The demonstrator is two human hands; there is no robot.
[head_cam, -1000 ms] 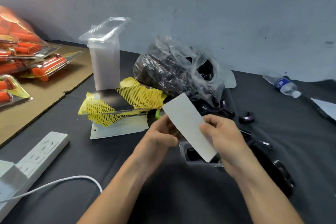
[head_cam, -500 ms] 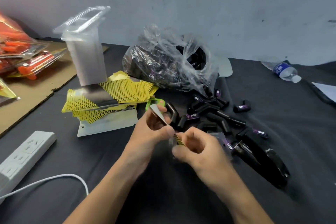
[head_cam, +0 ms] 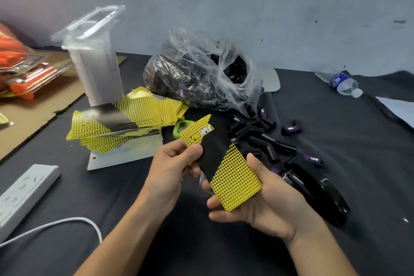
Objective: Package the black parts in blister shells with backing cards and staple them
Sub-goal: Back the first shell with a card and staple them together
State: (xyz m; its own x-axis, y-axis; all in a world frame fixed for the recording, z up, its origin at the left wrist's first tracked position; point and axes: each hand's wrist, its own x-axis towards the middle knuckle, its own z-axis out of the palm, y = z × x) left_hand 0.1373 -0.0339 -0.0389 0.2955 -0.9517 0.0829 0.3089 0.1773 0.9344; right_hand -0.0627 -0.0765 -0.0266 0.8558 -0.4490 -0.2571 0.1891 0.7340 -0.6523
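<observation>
Left hand (head_cam: 172, 170) pinches the top corner of a yellow-and-black dotted backing card (head_cam: 233, 182) between thumb and curled fingers. The right hand (head_cam: 266, 201), palm up, cradles the card's lower end, thumb against the edge and fingers curled beneath. The card is held tilted above a black-covered table (head_cam: 369, 163). Just beyond it, loose black tubular parts (head_cam: 259, 140) lie by a clear plastic bag (head_cam: 201, 74) holding more. A black stapler (head_cam: 324, 195) rests to the right of the hand. At left is a stack of matching yellow cards (head_cam: 125, 116), with a tall stack of clear blister shells (head_cam: 98, 74) rising just behind.
</observation>
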